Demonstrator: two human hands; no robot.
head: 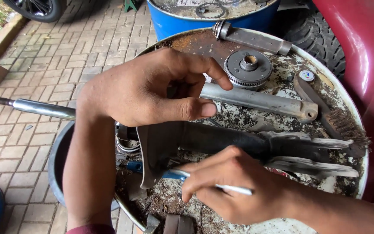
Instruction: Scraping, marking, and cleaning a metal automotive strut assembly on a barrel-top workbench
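Resting on a long black shock-absorber strut (221, 141) that lies across a rusty round drum top (325, 86), the left hand (143, 89) sits at the near left of the scene. Its fingers (195, 108) curl narrow, thumb and forefinger nearly meeting, and whether they pinch anything between them cannot be told. One chrome rod (35, 107) runs out of the strut to the left, smooth and shiny, past the drum's edge over the brick paving (44, 65). The strut's right end carries two flat, pale, flaking metal bracket ears (317, 154).

Nearer, the right hand (234, 190) has its fingers closed around one thin white pen-like stick with a blue end (182, 175), its tip pointing left beside the strut's grey sheet-metal mount (156, 151).

Farther on the drum top lie one round toothed grey gear disc (247, 68) with a raised hub, two dull grey metal tubes (one long tube (256, 100) just near of the gear, one shorter tube (252, 38) at the far rim), and one wire brush with a brown wooden handle (325, 112) at the right. The drum surface is flaky, rust-brown and peeling white. One blue barrel (182, 21) stands beyond, a black tyre (312, 32) and a dark red body panel (364, 52) at far right.
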